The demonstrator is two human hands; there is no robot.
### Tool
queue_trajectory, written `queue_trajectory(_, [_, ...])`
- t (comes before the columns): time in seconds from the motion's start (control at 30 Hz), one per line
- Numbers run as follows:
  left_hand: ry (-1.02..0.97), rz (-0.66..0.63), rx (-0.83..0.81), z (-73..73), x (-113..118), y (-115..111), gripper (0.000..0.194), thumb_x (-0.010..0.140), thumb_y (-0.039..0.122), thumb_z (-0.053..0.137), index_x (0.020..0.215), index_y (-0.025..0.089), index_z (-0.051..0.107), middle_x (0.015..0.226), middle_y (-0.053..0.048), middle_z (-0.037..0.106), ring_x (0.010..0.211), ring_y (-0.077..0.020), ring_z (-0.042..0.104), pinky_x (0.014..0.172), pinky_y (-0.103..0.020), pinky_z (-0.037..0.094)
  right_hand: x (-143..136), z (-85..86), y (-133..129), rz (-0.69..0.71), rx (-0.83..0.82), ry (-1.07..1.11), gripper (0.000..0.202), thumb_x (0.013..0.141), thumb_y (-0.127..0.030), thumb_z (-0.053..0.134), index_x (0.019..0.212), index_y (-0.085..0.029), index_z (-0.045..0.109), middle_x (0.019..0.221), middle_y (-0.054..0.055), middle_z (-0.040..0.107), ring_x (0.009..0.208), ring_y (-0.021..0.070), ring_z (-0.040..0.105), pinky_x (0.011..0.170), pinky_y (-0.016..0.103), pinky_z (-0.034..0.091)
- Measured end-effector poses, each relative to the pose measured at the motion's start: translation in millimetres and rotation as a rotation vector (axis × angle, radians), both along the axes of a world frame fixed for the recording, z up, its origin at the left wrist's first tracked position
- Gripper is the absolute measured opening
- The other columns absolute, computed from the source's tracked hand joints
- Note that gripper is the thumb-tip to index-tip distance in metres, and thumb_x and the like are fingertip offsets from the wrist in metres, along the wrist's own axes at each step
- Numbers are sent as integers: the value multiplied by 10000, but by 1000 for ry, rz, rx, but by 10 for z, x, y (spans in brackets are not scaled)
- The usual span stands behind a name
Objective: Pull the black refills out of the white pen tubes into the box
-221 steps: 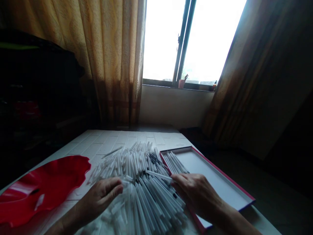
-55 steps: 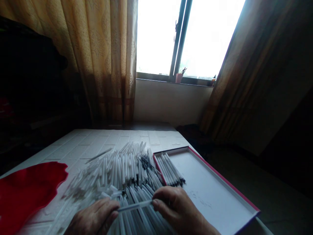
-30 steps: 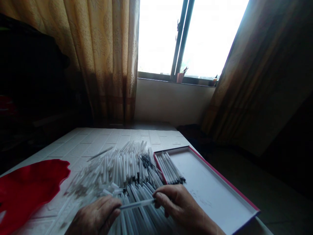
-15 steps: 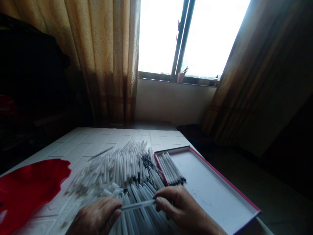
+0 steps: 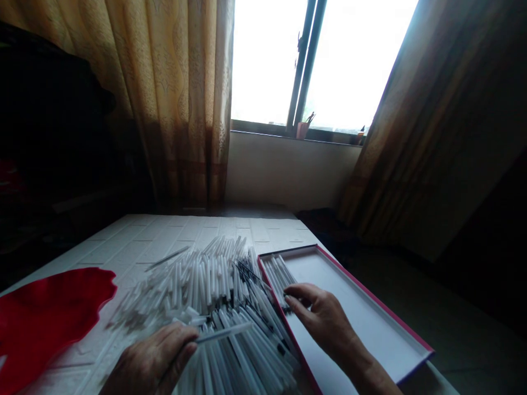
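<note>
My left hand (image 5: 158,354) pinches one end of a clear plastic tube (image 5: 226,331), slim like a pen barrel, whose free end points right over the heap. My right hand (image 5: 323,315) reaches into the shallow red-edged tray (image 5: 358,312), thumb and forefinger drawn together at the near ends of a row of tubes (image 5: 280,271). Whatever those fingertips hold is hidden. Beneath and beyond my left hand lie a pile of whitish clear tubes (image 5: 201,277) and a nearer bunch of tubes (image 5: 241,356), some with black ends. Thin black sticks (image 5: 249,271) rest beside the tray.
A red scallop-edged dish (image 5: 53,312) sits on the left of the white brick-patterned table (image 5: 144,233). One loose tube (image 5: 167,258) lies apart behind the pile. Beyond the table are curtains, a window and a pink cup (image 5: 302,130) on the sill.
My right hand has let go of the tube's right end and moved up and right into the tray, over the black ends of the row. My left hand still holds the tube.
</note>
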State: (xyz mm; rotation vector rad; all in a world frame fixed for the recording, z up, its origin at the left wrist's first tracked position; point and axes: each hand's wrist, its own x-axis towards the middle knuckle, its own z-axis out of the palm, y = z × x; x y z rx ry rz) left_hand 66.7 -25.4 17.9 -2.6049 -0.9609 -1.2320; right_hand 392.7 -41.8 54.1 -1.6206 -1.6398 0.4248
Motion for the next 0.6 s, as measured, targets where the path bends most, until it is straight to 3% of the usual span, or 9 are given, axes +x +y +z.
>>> queue_trajectory(0.13, [3, -20, -5, -36, -7, 5, 300, 1040, 470, 441, 1018, 279, 672, 853, 38, 780, 762, -115, 779, 734, -121, 596, -72, -26, 14, -4, -75, -180, 235, 862, -283, 585, 930, -213, 799, 932, 83, 797, 841, 260, 743, 755, 346, 549])
queue_trajectory(0.3, [10, 12, 17, -78, -41, 26, 295, 1025, 481, 471, 1044, 278, 684, 917, 27, 797, 833, -138, 788, 815, -148, 593, -103, -57, 18, -16, -73, -234, 293, 881, -223, 564, 1075, -189, 782, 1069, 122, 791, 956, 291, 747, 857, 378, 551])
queue_trajectory(0.43, [3, 4, -2, -60, -38, 30, 305, 1022, 489, 474, 1041, 274, 690, 917, 18, 798, 828, -143, 790, 809, -150, 596, -67, -67, 12, 17, -18, -167, 298, 888, -235, 530, 1036, -213, 788, 1029, 100, 802, 941, 276, 749, 833, 362, 554])
queue_trajectory(0.6, [40, -14, 39, 109, 35, -26, 305, 1036, 473, 454, 1019, 264, 675, 866, 31, 794, 783, -126, 790, 739, -126, 599, -173, 42, -90, 188, -4, 25, 299, 911, -350, 539, 963, -196, 790, 897, 88, 792, 818, 230, 732, 749, 305, 539])
